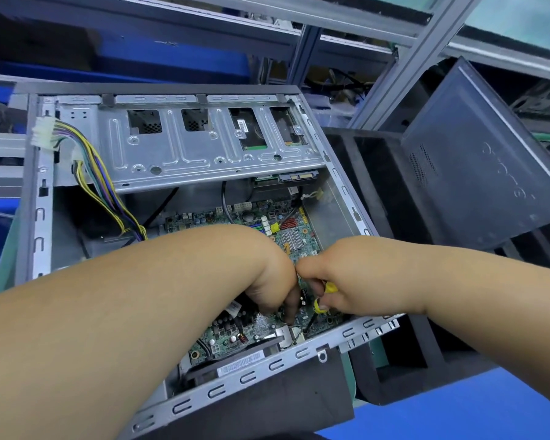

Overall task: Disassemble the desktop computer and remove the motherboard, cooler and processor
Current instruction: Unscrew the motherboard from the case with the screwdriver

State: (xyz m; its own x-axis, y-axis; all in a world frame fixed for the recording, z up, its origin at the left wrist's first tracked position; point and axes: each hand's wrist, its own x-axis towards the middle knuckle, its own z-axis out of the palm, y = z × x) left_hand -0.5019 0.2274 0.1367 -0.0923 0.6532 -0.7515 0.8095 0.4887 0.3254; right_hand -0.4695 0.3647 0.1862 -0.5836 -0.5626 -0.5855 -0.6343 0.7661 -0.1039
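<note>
Motherboard (pixel 296 239), green, lies flat on the floor of the open desktop case (pixel 42 223), which rests on its side on the blue bench (pixel 458 408). Both of the person's forearms reach into the case from the near edge.

Left hand (pixel 267 281): fingers curled downward, tips at the board near its front edge; whether they pinch anything cannot be told.

Right hand (pixel 334 281): fingers wrapped round a yellow-handled screwdriver (pixel 329 289), its dark shaft angled down to the board's near corner. The two hands almost touch.

Drive cage (pixel 204 144), bare metal, spans the upper half of the case. Bundle of coloured power cables (pixel 105 182) with a white connector (pixel 43 133) hangs over the left wall. Detached side panel (pixel 477 154) leans tilted to the right of the case.
</note>
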